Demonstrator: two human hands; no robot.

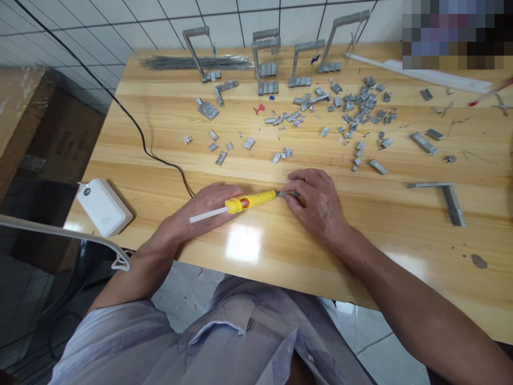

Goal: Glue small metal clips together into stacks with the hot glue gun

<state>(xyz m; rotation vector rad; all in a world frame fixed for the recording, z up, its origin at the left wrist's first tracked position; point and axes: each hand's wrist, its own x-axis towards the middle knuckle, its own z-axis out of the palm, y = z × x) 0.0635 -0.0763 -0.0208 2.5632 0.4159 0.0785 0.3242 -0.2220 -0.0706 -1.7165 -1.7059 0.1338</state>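
Note:
My left hand [210, 206] is wrapped round a yellow hot glue gun [258, 200] lying low over the table. A white glue stick [209, 215] pokes out of its rear end. The gun's nozzle points right and meets a small grey piece [295, 193] pinched in the fingers of my right hand [318, 206]. Those fingers partly hide the piece, so its full shape cannot be made out. Just beyond both hands lie small grey blocks [276, 158]. Off to the right rests an L-shaped grey part [452, 203].
Several grey frames [260, 64] stand at the back beside a bundle of thin rods [224, 62]. A heap of grey pieces [363, 101] is spread behind my right hand. A black cable [138, 128] crosses the left side, near a white power bank [105, 206].

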